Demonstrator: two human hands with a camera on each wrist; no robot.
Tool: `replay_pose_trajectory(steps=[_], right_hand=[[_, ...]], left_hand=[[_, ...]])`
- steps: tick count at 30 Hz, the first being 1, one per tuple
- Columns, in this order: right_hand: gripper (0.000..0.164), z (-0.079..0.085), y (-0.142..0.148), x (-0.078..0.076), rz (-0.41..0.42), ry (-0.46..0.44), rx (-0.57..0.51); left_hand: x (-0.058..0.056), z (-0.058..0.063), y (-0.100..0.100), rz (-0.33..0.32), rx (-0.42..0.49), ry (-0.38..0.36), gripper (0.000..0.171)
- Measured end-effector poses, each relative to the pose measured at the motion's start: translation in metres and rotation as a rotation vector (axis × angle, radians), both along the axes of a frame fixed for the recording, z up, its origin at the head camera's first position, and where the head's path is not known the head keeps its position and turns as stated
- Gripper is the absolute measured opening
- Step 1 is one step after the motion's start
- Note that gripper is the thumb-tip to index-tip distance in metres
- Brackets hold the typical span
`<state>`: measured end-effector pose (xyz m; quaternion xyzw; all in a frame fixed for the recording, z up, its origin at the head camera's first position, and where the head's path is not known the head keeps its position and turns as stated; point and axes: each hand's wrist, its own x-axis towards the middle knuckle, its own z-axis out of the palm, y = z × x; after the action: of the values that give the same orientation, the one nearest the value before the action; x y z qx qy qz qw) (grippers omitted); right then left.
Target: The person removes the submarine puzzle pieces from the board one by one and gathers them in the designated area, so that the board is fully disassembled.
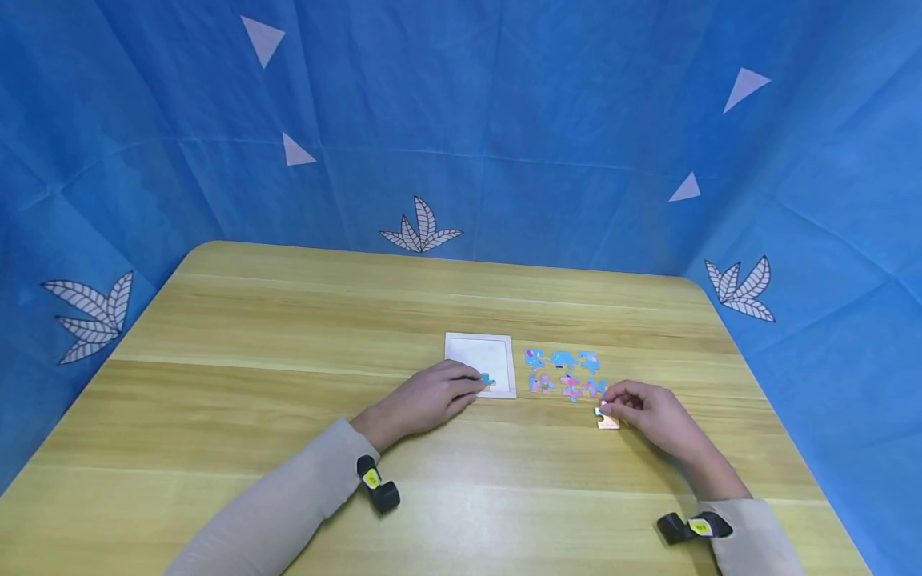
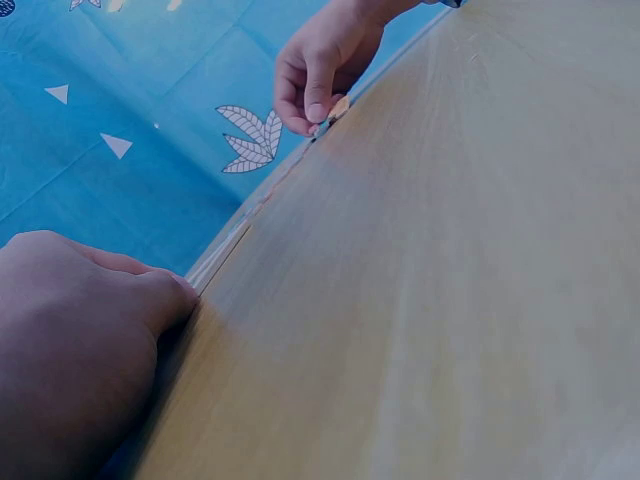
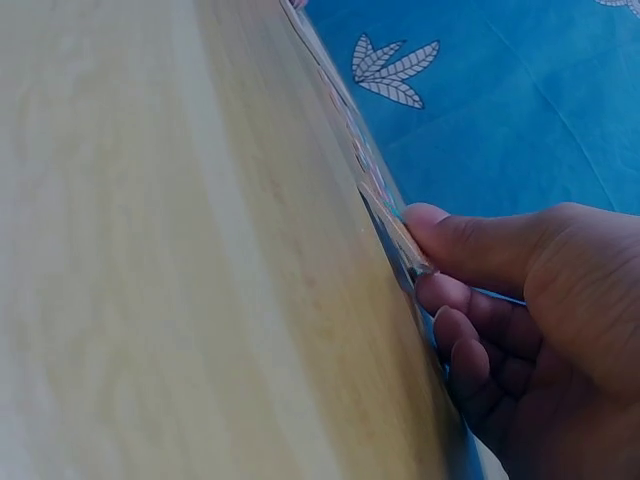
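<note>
A white square puzzle frame [image 1: 515, 366] lies on the table with a small teal puzzle piece [image 1: 486, 378] inside its lower part. My left hand [image 1: 438, 394] rests at the frame's lower left, its fingertips touching the teal piece; in the left wrist view the hand [image 2: 90, 330] hides what lies under it. To the right, my right hand [image 1: 651, 416] pinches a pale orange puzzle piece [image 1: 609, 422] between thumb and fingers. The right wrist view shows that piece [image 3: 395, 230] edge-on, tilted up from the table.
Several loose blue and pink puzzle pieces [image 1: 571, 386] lie in two rows between the frame and my right hand. The wooden table [image 1: 324, 320] has rounded far corners. A blue cloth [image 1: 497, 120] with leaf prints hangs behind it and at both sides.
</note>
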<state>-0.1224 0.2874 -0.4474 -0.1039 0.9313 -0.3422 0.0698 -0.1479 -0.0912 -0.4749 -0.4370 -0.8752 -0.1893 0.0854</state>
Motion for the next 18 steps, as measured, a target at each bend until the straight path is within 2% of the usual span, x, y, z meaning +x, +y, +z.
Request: replay_pose_trajectory(steps=[18], right_hand=[[0.017,0.0019,-0.0039,0.0029,-0.002,0.047,0.035]], left_hand=[[0.0020,0.0024,-0.0008,-0.010,0.013,0.021,0.030]])
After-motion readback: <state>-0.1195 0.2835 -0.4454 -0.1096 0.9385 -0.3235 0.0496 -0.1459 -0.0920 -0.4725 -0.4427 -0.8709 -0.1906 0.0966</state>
